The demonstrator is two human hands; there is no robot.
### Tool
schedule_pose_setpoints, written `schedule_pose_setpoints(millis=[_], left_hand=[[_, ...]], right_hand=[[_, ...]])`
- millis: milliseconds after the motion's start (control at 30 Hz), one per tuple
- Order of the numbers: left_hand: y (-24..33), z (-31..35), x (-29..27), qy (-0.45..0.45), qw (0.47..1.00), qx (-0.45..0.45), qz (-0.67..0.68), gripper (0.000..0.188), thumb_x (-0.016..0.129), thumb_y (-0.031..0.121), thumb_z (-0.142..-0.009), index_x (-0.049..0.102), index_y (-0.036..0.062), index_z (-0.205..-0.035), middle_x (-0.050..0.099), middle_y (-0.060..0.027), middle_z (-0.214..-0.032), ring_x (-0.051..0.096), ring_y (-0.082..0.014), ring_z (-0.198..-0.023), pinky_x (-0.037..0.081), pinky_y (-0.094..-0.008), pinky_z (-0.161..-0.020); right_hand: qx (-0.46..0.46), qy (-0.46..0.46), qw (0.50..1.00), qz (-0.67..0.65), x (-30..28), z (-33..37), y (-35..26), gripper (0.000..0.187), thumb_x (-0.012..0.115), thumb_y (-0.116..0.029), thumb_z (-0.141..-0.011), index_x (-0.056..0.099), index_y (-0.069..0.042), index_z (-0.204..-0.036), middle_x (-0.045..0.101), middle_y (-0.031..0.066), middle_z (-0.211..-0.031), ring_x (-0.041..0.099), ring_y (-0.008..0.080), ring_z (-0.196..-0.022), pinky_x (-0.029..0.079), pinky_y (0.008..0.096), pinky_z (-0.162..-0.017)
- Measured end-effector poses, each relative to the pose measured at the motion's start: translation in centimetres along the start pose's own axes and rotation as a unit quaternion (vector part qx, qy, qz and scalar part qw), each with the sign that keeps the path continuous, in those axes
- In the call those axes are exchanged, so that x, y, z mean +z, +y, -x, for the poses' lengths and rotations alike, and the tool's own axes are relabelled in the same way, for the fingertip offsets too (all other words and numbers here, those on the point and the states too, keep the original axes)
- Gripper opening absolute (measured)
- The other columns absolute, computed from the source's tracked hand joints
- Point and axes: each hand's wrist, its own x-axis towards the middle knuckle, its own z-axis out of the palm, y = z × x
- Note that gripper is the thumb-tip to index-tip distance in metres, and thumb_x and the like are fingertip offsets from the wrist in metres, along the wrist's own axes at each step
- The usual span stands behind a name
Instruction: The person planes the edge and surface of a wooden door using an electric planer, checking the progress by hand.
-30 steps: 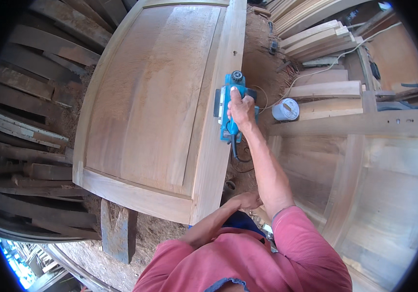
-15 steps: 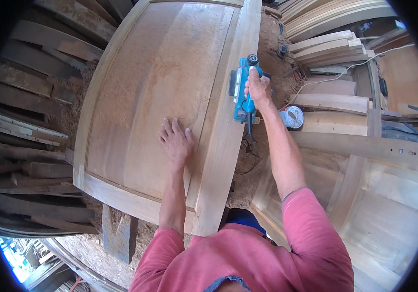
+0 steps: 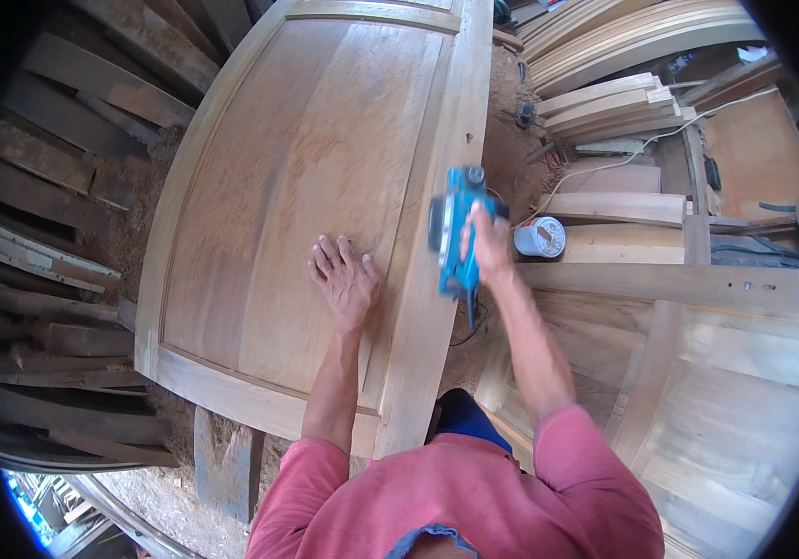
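The wooden door (image 3: 232, 149) lies across the middle of the view, reaching from six o'clock round past nine to twelve, and its assembly looks done: the large panel (image 3: 264, 279) sits in its frame, and a small hole (image 3: 469, 138) shows in the right stile (image 3: 418, 349) at one o'clock. Planing appears to be partway, since the blue power planer (image 3: 456, 224), somewhat blurred, is over that stile's outer edge, just off centre toward one or two o'clock. Whether it touches the wood, and how much planing is left, I cannot tell. The right hand (image 3: 487, 250) has its grip closed around the planer; the left hand (image 3: 345, 284), its grip released and spread, rests on the panel at nine o'clock, near the stile. Brown dust (image 3: 334, 140) across the panel has not been cleared. At four o'clock lies a second panelled door (image 3: 735, 373), showing no tool on it
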Motion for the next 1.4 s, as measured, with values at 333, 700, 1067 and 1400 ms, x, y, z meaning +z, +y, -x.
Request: schedule_pose_setpoints(millis=[333,700,1067,1400], left_hand=[[0.1,0.4,-0.4,-0.002,1.000,0.009,0.007,0.060,0.051,0.036,-0.098,0.047,-0.0003,-0.145,0.039,-0.0313,-0.156,0.033,-0.0478,-0.146,0.020,-0.0616,-0.120],[9.0,7.9,-5.6,-0.307,0.846,-0.051,0.433,0.048,0.055,0.003,-0.089,0.055,0.0000,-0.137,0.063,-0.0280,-0.126,0.059,-0.0426,-0.122,0.045,-0.0482,-0.109],[16.4,30.9,3.8,-0.685,0.633,0.121,0.340,0.041,0.074,0.026,-0.081,0.071,0.0111,-0.118,0.062,-0.0183,-0.136,0.052,-0.0391,-0.133,0.038,-0.0456,-0.116],[28.7,21.7,6.9,-0.545,0.126,-0.360,0.747,0.063,0.040,0.061,-0.105,0.056,0.0061,-0.133,0.066,-0.0203,-0.117,0.068,-0.0385,-0.097,0.060,-0.0534,-0.078]], right_hand=[[0.047,-0.039,0.997,0.038,-1.2,17.1,3.5,0.040,0.056,-0.041,-0.103,0.060,-0.003,-0.091,0.058,0.0029,-0.067,0.056,0.0119,-0.054,0.046,0.0311,-0.051],[-0.131,0.006,0.985,-0.108,-7.2,11.2,-11.4,0.046,0.060,-0.050,-0.102,0.058,-0.004,-0.102,0.056,0.0028,-0.070,0.054,0.0116,-0.053,0.045,0.0268,-0.050],[-0.132,0.013,0.975,-0.179,-13.6,13.0,-14.1,0.049,0.055,-0.056,-0.103,0.057,-0.006,-0.107,0.054,0.0012,-0.071,0.053,0.0106,-0.054,0.047,0.0271,-0.049],[-0.112,0.020,0.951,-0.289,-19.8,17.0,-15.2,0.055,0.045,-0.061,-0.105,0.056,-0.008,-0.114,0.053,-0.0027,-0.074,0.052,0.0077,-0.058,0.048,0.0265,-0.055]])
